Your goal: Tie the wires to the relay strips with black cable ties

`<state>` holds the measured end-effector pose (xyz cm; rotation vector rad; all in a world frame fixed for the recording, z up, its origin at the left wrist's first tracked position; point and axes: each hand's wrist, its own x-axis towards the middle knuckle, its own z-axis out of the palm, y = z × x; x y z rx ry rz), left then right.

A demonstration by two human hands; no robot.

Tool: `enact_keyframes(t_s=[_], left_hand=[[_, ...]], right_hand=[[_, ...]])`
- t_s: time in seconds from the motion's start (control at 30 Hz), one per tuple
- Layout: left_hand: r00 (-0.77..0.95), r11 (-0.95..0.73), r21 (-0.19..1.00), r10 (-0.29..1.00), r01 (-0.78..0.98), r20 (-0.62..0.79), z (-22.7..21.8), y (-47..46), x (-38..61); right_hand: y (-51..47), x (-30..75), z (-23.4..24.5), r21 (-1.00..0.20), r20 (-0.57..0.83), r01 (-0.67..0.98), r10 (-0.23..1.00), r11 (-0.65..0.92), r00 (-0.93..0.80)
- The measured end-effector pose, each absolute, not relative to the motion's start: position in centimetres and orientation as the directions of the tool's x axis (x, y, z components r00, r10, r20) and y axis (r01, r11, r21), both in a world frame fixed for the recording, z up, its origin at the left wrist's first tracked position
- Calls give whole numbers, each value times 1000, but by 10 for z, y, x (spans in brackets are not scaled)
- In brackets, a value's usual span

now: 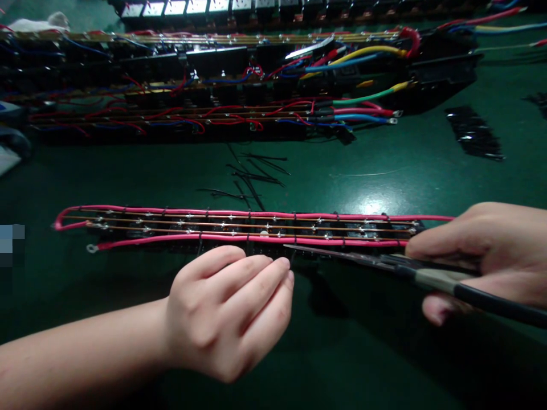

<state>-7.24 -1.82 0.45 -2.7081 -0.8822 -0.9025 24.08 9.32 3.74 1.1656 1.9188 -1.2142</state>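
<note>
A long black strip lies across the green mat, with copper bars, solder points and pink-red wires tied along it by black cable ties. My left hand rests by the strip's near edge, fingers curled together, their tips at a tie end I cannot make out. My right hand grips scissors with black handles. The blades point left, their tip near my left fingertips at the strip's near edge.
Several similar wired strips with red, blue, yellow and green cables are stacked at the back. Cut black tie ends lie scattered behind the strip. A bundle of black ties lies at the right.
</note>
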Motion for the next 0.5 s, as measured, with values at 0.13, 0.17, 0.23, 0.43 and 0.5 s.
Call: enact_keyframes(t_s=[0.13, 0.17, 0.23, 0.43, 0.5], left_hand=[[652, -820, 29, 476, 572, 590, 5, -18, -74], [648, -818, 35, 480, 574, 592, 6, -17, -74], [644, -819, 41, 480, 573, 595, 7, -18, -73], [636, -732, 7, 598, 682, 487, 20, -39, -63], [592, -683, 19, 647, 730, 480, 25, -51, -64]], right_hand=[[94, 244, 38, -431, -820, 887, 339, 166, -462], [94, 245, 38, -423, -821, 889, 341, 177, -458], [94, 246, 36, -386, -831, 898, 344, 212, -438], [91, 243, 35, -374, -836, 894, 329, 246, -440], [90, 241, 38, -374, -833, 891, 330, 256, -444]])
